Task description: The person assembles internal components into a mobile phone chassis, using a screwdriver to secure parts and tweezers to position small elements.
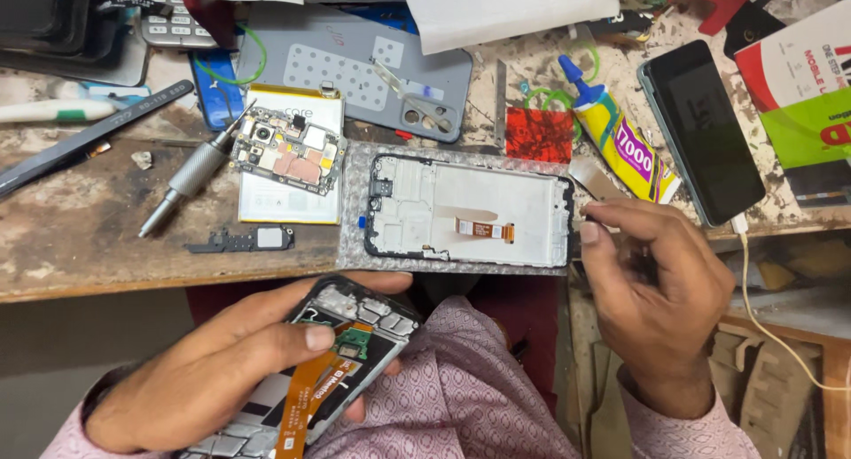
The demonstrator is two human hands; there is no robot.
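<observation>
Head view showed the left hand (222, 370) gripping an opened phone frame (332, 366) over the lap, thumb pressed on its orange flex cable (310, 397). The right hand (651, 291), fingers curled together, hovered beside the spare screen frame (470, 215) on the workbench (80, 237).

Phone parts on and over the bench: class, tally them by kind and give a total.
Phone frames: 2
Batteries: 1
Circuit boards: 1
Back covers: 1
Whole phones: 1
Total: 6
</observation>
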